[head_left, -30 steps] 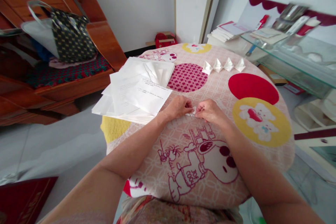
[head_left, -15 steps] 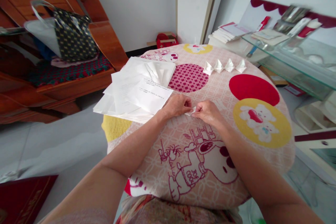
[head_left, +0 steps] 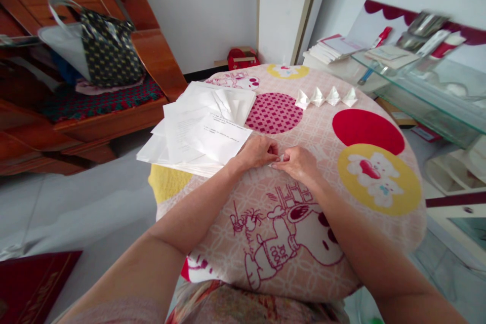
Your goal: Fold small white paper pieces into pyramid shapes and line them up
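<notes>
Together, the left hand (head_left: pixel 258 152) and right hand (head_left: pixel 301 163) pinch a small white paper piece (head_left: pixel 280 158), mostly hidden between their fingertips; whether it touches the patterned tablecloth (head_left: pixel 321 124) beneath the fingers, I cannot tell. Left of the fingers lie loose paper sheets (head_left: pixel 182 134); beyond them, rightward, sit four folded paper shapes (head_left: pixel 333 96) in a row.

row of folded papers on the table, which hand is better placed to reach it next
Probably the right hand: the row of folded papers stands beyond it and slightly rightward, farther from the left hand, which is beside the stack of sheets. Both are at a small paper.
</notes>
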Action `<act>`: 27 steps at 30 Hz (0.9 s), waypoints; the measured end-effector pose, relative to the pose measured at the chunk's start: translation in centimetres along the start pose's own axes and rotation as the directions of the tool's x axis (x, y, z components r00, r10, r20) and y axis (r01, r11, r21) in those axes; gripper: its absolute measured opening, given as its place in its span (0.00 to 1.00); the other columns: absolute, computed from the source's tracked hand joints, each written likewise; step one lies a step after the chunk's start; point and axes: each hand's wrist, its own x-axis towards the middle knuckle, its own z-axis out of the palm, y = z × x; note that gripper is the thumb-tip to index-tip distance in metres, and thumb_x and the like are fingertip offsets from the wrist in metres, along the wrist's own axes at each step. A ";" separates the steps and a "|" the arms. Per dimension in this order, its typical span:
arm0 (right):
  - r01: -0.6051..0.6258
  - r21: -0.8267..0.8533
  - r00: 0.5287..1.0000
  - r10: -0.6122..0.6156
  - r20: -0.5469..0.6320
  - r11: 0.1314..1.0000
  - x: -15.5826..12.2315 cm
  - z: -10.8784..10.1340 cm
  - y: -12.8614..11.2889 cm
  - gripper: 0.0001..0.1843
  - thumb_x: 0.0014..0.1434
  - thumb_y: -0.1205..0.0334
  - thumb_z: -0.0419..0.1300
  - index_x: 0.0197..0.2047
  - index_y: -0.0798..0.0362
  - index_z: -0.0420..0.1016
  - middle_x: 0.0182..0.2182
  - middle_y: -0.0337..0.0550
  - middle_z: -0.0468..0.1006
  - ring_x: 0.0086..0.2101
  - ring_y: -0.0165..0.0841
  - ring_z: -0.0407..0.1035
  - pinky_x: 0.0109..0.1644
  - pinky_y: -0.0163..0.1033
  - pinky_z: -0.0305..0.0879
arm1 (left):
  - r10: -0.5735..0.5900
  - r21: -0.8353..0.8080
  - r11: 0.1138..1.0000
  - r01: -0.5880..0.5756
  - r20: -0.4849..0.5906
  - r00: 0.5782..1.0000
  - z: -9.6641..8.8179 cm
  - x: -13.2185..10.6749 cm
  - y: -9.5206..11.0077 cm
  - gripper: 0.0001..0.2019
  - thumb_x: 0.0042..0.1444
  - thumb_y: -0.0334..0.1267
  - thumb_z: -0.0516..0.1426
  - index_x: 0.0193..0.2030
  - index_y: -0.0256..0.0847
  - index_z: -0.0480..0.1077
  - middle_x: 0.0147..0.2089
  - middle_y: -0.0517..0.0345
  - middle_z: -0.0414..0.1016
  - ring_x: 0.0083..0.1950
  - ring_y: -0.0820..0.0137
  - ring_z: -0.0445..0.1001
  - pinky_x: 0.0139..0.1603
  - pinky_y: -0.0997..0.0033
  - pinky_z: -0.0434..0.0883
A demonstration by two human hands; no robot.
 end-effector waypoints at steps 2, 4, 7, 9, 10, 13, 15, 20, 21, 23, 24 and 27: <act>0.002 -0.042 1.000 -0.003 -0.023 0.999 0.0 0.2 -0.1 0.21 0.54 0.46 0.73 0.23 0.50 0.72 0.20 0.41 0.73 0.28 0.35 0.69 0.29 0.38 0.53 | -0.003 0.001 1.000 0.003 -0.005 1.000 0.0 0.0 0.1 0.02 0.50 0.34 0.63 0.29 0.39 0.79 0.24 0.63 0.76 0.27 0.73 0.71 0.30 0.73 0.61; 0.012 -0.093 0.999 -0.016 -0.042 0.996 0.0 0.6 -0.2 0.20 0.54 0.44 0.72 0.26 0.50 0.74 0.23 0.44 0.76 0.30 0.38 0.71 0.30 0.38 0.55 | -0.010 0.001 1.000 0.010 -0.004 1.000 -0.1 0.0 0.2 0.02 0.50 0.33 0.64 0.29 0.39 0.79 0.24 0.63 0.76 0.27 0.74 0.70 0.30 0.73 0.61; 0.050 -0.158 0.996 -0.062 -0.069 0.986 -0.1 1.2 -0.5 0.21 0.56 0.41 0.70 0.31 0.51 0.78 0.28 0.50 0.80 0.35 0.43 0.75 0.32 0.40 0.60 | -0.019 -0.004 1.000 0.019 0.012 1.000 -0.2 -0.1 0.2 0.01 0.51 0.32 0.64 0.30 0.38 0.79 0.25 0.62 0.76 0.27 0.74 0.70 0.31 0.73 0.61; 0.081 -0.180 0.991 -0.098 -0.088 0.980 -0.2 1.5 -0.7 0.22 0.59 0.40 0.68 0.33 0.53 0.80 0.31 0.55 0.81 0.37 0.46 0.77 0.35 0.42 0.63 | -0.021 -0.009 1.000 0.021 0.016 1.000 -0.2 0.0 0.1 0.02 0.51 0.33 0.64 0.30 0.38 0.79 0.25 0.62 0.77 0.28 0.74 0.71 0.31 0.73 0.61; 0.092 -0.180 0.989 -0.111 -0.098 0.979 -0.2 1.6 -0.7 0.22 0.60 0.41 0.67 0.34 0.53 0.80 0.32 0.56 0.81 0.37 0.46 0.77 0.35 0.42 0.64 | -0.021 -0.013 1.000 0.021 0.018 1.000 -0.2 0.0 0.1 0.02 0.52 0.33 0.65 0.31 0.38 0.80 0.25 0.62 0.77 0.28 0.73 0.71 0.31 0.73 0.62; 0.113 -0.084 0.990 -0.120 -0.076 0.990 -0.1 1.0 0.0 0.18 0.59 0.46 0.68 0.29 0.53 0.77 0.29 0.52 0.80 0.34 0.43 0.76 0.34 0.40 0.63 | -0.025 -0.030 0.999 0.025 0.014 1.000 0.0 -0.1 0.0 0.02 0.53 0.33 0.64 0.32 0.37 0.80 0.26 0.61 0.77 0.28 0.73 0.72 0.31 0.74 0.62; 0.096 0.099 0.994 -0.100 0.038 0.990 -0.1 0.0 1.0 0.15 0.59 0.55 0.67 0.25 0.53 0.74 0.24 0.44 0.77 0.27 0.35 0.73 0.30 0.37 0.61 | -0.031 -0.049 0.998 0.031 0.002 1.000 0.1 -0.3 0.0 0.03 0.53 0.33 0.64 0.33 0.37 0.80 0.26 0.61 0.77 0.29 0.74 0.72 0.31 0.75 0.62; -0.017 0.351 0.987 -0.040 0.154 0.936 -0.4 -1.8 3.0 0.06 0.52 0.71 0.63 0.27 0.53 0.73 0.19 0.34 0.72 0.17 0.27 0.64 0.23 0.33 0.56 | -0.048 -0.060 0.997 0.046 -0.035 0.998 0.4 -0.7 0.4 0.04 0.54 0.35 0.65 0.35 0.39 0.81 0.28 0.61 0.79 0.29 0.74 0.73 0.31 0.75 0.64; -0.001 0.344 0.990 -0.049 0.136 0.939 -0.5 -1.8 3.1 0.06 0.51 0.71 0.64 0.26 0.53 0.73 0.19 0.34 0.72 0.18 0.27 0.64 0.23 0.33 0.56 | -0.058 -0.046 0.997 0.056 -0.039 0.998 0.5 -0.8 0.6 0.04 0.54 0.36 0.65 0.35 0.39 0.81 0.28 0.60 0.80 0.29 0.73 0.73 0.32 0.75 0.64; 0.035 0.325 0.992 -0.073 0.104 0.945 -0.6 -1.6 3.2 0.06 0.51 0.71 0.64 0.25 0.53 0.73 0.19 0.34 0.72 0.19 0.27 0.65 0.24 0.33 0.56 | -0.095 -0.008 0.995 0.095 -0.049 0.994 0.7 -0.9 1.0 0.06 0.55 0.40 0.66 0.35 0.39 0.80 0.29 0.59 0.80 0.30 0.73 0.73 0.32 0.73 0.62; 0.052 0.319 0.992 -0.086 0.095 0.946 -0.6 -1.5 3.1 0.06 0.51 0.71 0.64 0.25 0.53 0.73 0.19 0.34 0.71 0.20 0.27 0.65 0.25 0.33 0.56 | -0.115 0.010 0.993 0.116 -0.049 0.992 0.8 -1.0 1.2 0.07 0.55 0.40 0.66 0.34 0.39 0.80 0.29 0.59 0.80 0.30 0.72 0.73 0.31 0.73 0.62; 0.084 0.310 0.991 -0.112 0.073 0.947 -0.5 -1.1 3.1 0.08 0.51 0.70 0.64 0.24 0.52 0.71 0.18 0.35 0.71 0.21 0.28 0.64 0.26 0.34 0.56 | -0.143 0.016 0.989 0.144 -0.030 0.989 1.0 -1.1 1.6 0.07 0.55 0.40 0.66 0.33 0.38 0.79 0.28 0.59 0.78 0.29 0.73 0.70 0.31 0.72 0.59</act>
